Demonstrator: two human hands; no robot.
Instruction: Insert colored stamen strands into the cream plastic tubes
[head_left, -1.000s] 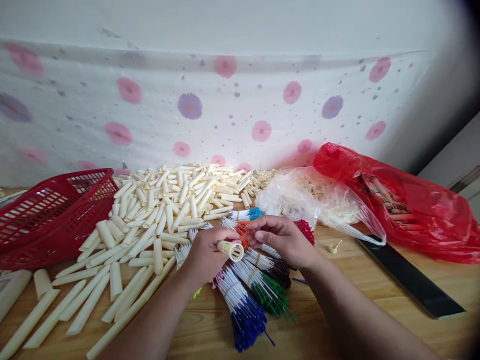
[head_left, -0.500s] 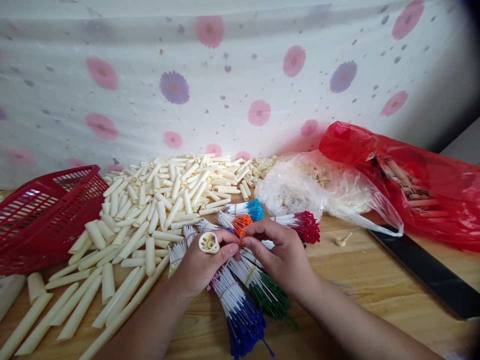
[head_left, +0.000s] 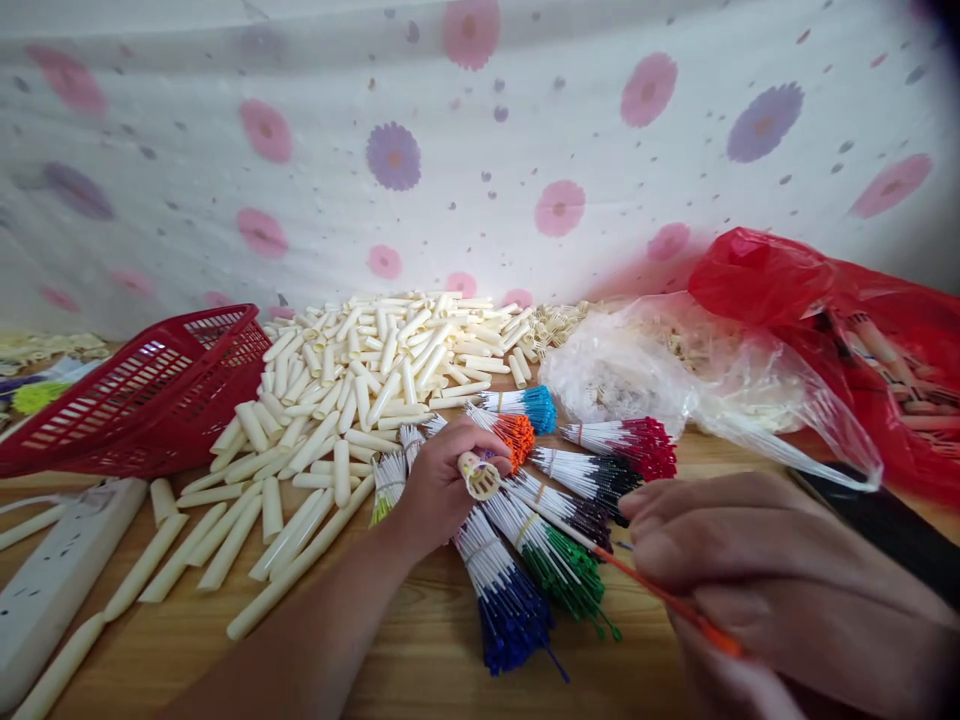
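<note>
My left hand is closed around a cream tube, whose slotted round end faces me. To the right and much nearer the camera, my blurred right hand is closed on a thin white-and-orange stick. This stick slants from beside the tube's end to the right fingers; whether it touches the tube I cannot tell. Bundled white sticks with coloured tips fan out around the left hand: blue, green, black, red, orange and light blue.
A heap of cream tubes spreads behind and left of my hands. The red basket leans at left, above a white power strip. At right lie a clear plastic bag, a red bag and a dark flat object.
My right hand has moved away from the left, rightward and toward the camera, with the orange stick now stretched out. The tube's end has tipped toward me. The view has turned left.
</note>
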